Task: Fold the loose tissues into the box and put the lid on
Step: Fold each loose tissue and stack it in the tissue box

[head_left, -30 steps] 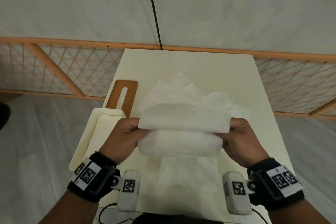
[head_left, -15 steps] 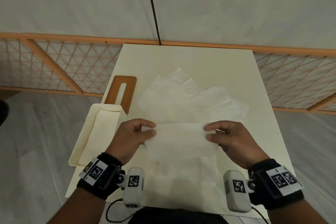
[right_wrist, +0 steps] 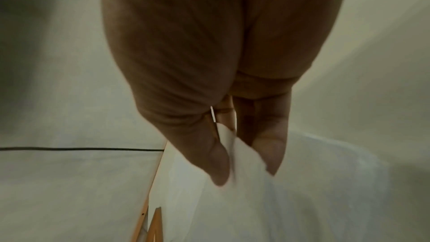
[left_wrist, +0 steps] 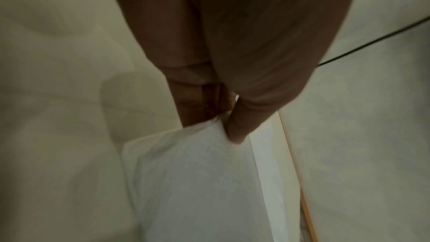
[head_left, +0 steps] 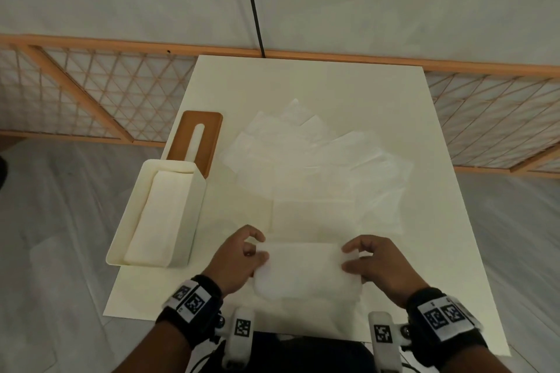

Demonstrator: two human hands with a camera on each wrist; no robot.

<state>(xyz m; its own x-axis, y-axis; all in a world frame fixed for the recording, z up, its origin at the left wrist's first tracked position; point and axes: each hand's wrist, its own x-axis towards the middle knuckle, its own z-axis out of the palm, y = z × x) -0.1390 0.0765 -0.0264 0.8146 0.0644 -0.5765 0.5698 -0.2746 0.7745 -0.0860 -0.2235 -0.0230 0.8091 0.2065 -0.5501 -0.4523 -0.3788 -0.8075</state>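
A white tissue [head_left: 306, 272] is held folded over near the table's front edge. My left hand [head_left: 239, 257] pinches its left end [left_wrist: 209, 135] between thumb and fingers. My right hand [head_left: 372, 263] pinches its right end [right_wrist: 235, 154] the same way. Several loose tissues [head_left: 318, 166] lie fanned out flat on the table behind it. The cream open box [head_left: 157, 215] stands at the table's left edge, with white tissue inside. The brown lid [head_left: 195, 142] with its long slot lies flat just behind the box.
The cream table [head_left: 318, 85] is small, with drops on all sides. A wooden lattice rail [head_left: 91, 91] runs behind it, and a black cable [head_left: 251, 3] runs up the wall. Another flat tissue [head_left: 318, 315] lies beneath the held one.
The tissue was lifted and folded a second ago, laid flat, and both hands have now pulled it toward the front edge and doubled it over.
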